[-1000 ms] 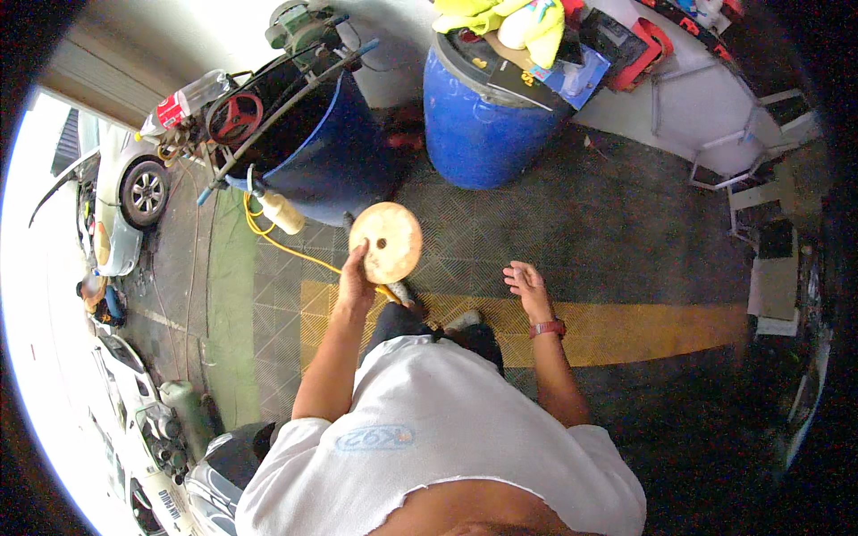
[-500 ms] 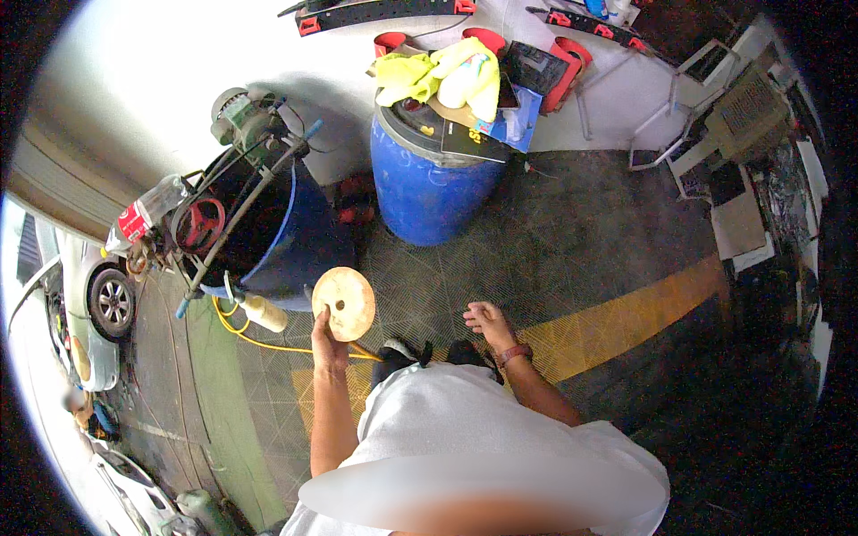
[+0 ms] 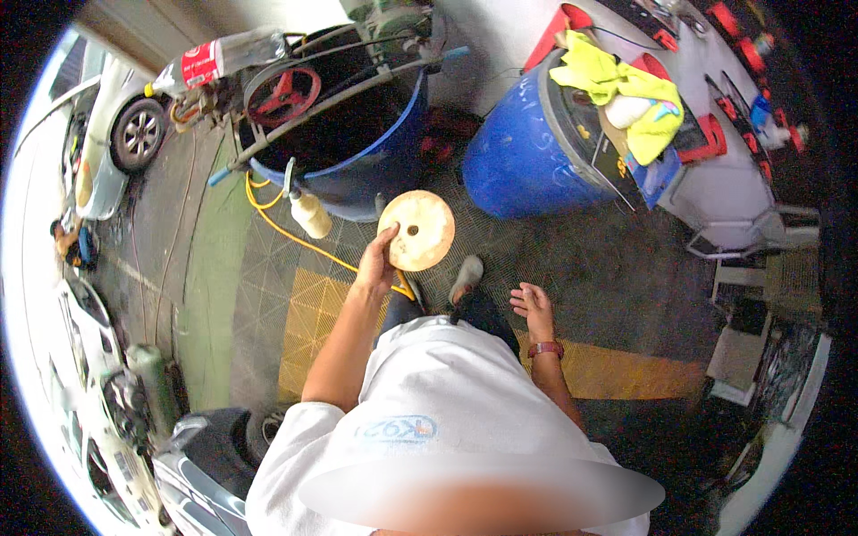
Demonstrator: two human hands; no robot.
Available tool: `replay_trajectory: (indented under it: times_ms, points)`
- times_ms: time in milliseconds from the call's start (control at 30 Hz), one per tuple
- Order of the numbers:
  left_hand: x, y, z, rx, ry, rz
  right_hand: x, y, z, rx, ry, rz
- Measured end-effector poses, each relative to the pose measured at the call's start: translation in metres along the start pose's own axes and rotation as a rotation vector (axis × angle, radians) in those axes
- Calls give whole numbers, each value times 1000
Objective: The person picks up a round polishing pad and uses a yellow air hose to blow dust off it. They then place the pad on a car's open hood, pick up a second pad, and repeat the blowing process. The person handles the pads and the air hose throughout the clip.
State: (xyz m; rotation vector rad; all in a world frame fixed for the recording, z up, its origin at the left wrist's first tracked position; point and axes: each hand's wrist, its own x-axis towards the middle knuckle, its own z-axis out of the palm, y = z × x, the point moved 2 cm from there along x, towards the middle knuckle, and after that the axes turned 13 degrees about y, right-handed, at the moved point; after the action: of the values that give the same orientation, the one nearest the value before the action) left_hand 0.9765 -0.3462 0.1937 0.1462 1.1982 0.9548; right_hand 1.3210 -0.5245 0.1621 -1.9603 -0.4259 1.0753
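My left hand (image 3: 377, 259) grips the edge of a flat, round cream polishing pad (image 3: 427, 241) with a small dark hole at its centre. The thumb lies on the face turned up to me, while the other fingers are mostly hidden behind the pad. Off to the right, my right hand (image 3: 534, 308) hangs open above the floor, fingers apart and nothing in them. Left of the pad, a spray bottle (image 3: 310, 216) of cream liquid hangs near the rim of a blue open drum (image 3: 393, 147).
Bars with a red wheel (image 3: 282, 96) and a clear plastic bottle (image 3: 234, 64) lie across the open drum. A second blue drum (image 3: 509, 152) carries yellow cloths (image 3: 617, 85). A yellow hose (image 3: 299, 246) crosses the floor. Cars stand at left; panels (image 3: 737, 357) lean at right.
My view has turned to the left, so the drums appear farther right. The pad is still in my left hand, and one foot has stepped forward. My right hand stays open.
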Motion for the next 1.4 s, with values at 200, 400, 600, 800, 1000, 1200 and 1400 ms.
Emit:
replay_trajectory:
  times_ms: [200, 400, 600, 800, 1000, 1200, 1400]
  points:
    - [3, -5, 23, -41, 70, -18, 55, -28, 2, -67, -101, -25]
    - [2, -4, 37, -21, 68, -1, 114, -83, 2, -76, -126, -98]
    - [-7, -4, 35, -53, 114, -4, 139, -121, 6, -71, -165, -161]
    - [-9, -10, 10, -110, 110, -11, 123, -107, 26, -81, -205, -137]
    - [-10, -10, -2, -122, 68, -4, 91, -58, 42, -131, -277, -115]
    - [-6, 4, -1, -107, 54, -30, 69, -30, 53, -5, -236, -110]
    - [-3, 17, -7, -12, -1, 26, 64, -18, 49, 84, -104, -36]
